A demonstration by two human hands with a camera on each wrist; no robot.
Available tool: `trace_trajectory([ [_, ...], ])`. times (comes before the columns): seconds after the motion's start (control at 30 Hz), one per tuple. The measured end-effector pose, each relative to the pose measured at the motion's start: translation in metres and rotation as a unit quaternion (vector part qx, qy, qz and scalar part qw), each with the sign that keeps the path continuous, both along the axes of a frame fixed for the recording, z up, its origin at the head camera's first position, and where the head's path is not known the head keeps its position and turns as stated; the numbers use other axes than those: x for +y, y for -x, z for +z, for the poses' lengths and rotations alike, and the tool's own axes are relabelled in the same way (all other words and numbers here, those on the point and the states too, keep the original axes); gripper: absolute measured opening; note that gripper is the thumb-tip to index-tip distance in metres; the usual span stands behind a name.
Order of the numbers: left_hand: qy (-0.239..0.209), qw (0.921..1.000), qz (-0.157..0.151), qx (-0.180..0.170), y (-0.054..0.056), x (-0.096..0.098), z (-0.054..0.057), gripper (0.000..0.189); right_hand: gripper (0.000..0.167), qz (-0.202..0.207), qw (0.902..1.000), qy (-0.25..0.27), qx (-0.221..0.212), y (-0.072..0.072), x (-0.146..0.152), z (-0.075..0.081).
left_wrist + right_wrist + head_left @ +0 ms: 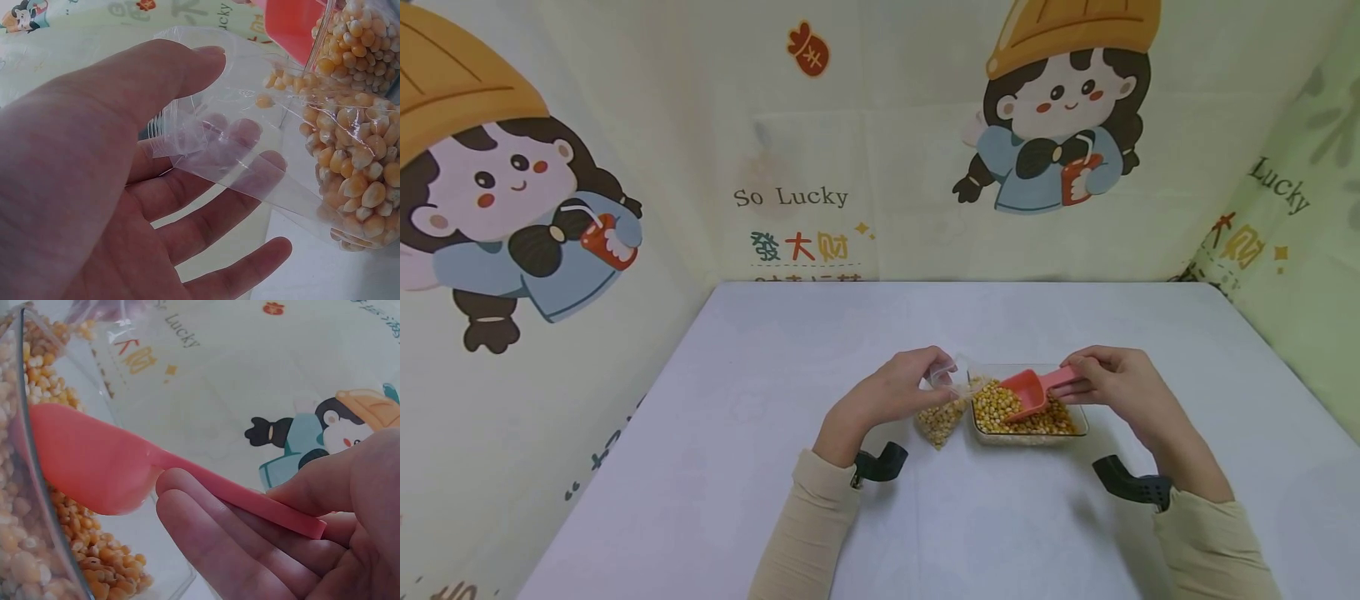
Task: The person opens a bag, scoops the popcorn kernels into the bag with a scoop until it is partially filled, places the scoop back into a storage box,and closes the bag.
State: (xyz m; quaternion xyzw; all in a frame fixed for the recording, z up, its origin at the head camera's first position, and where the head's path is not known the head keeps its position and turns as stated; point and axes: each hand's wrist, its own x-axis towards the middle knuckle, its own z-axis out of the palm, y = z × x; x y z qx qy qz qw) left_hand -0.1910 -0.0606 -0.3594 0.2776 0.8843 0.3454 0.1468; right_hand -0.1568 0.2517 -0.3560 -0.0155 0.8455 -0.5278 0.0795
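A pink scoop (1032,390) tilts into yellow corn (995,407) beside a part-filled clear bag (940,423).

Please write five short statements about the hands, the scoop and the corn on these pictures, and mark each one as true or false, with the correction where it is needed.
1. The right hand holds a pink scoop. True.
2. The scoop's broad end is inside the plastic bag. False: it is at the corn in the clear container.
3. The left hand holds the plastic bag by its upper part. True.
4. The plastic bag is empty. False: kernels fill its lower part.
5. In the head view, the bag is to the left of the container. True.
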Motion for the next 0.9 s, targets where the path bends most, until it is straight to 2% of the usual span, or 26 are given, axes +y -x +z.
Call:
trace_trajectory([
  [0.33,-0.004,0.9999,-0.006,0.008,0.001,0.000,0.000,0.040,0.049,0.012,0.9998,0.009,-0.009,0.003,0.005,-0.008],
  [0.7,0.001,1.0000,-0.004,0.005,0.001,0.001,0.001,0.040,0.049,0.013,0.9977,0.044,-0.051,0.004,0.016,-0.009],
  [0.9,-0.003,1.0000,-0.006,0.004,0.001,0.000,0.000,0.042,0.051,0.027,0.9957,0.074,-0.049,0.005,0.020,-0.013],
])
